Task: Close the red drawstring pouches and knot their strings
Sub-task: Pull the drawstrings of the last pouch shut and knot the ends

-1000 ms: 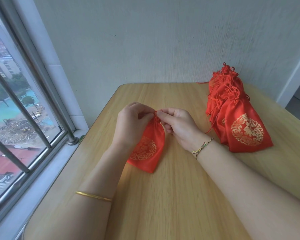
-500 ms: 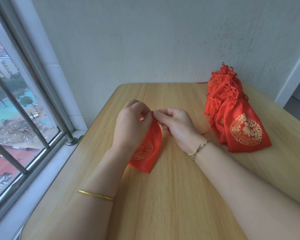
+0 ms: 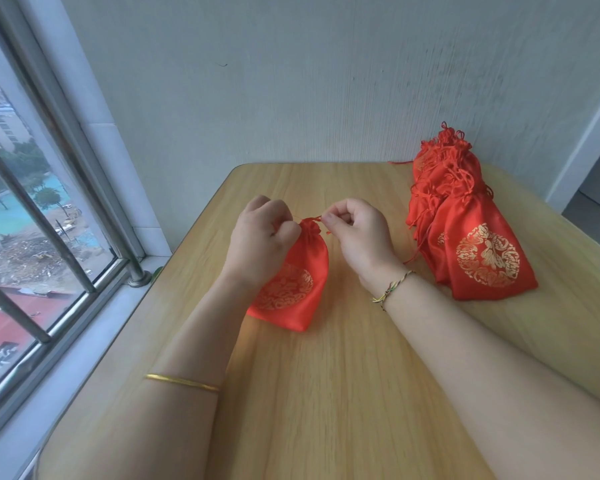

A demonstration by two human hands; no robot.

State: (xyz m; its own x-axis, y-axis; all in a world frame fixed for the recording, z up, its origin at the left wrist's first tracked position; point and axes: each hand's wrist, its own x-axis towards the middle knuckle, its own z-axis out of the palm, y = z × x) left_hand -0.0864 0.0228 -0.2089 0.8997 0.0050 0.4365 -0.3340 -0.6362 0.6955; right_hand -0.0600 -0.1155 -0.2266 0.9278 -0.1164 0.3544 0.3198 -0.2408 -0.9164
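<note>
A small red drawstring pouch [image 3: 300, 271] with a gold round emblem lies on the wooden table [image 3: 326, 393], its mouth gathered tight at the far end. My left hand [image 3: 262, 233] is curled into a fist at the pouch's neck and pinches one red string end. My right hand [image 3: 355, 230] pinches the other string end just right of the gathered mouth. The string between the hands is short and thin.
A pile of several red pouches [image 3: 465, 220] with tied strings lies at the back right of the table. A barred window [image 3: 32, 220] runs along the left. A grey wall [image 3: 326, 81] stands right behind the table.
My two hands have moved apart sideways, each with a string end, and the pouch's mouth has gathered shut. The view has shifted a little.
</note>
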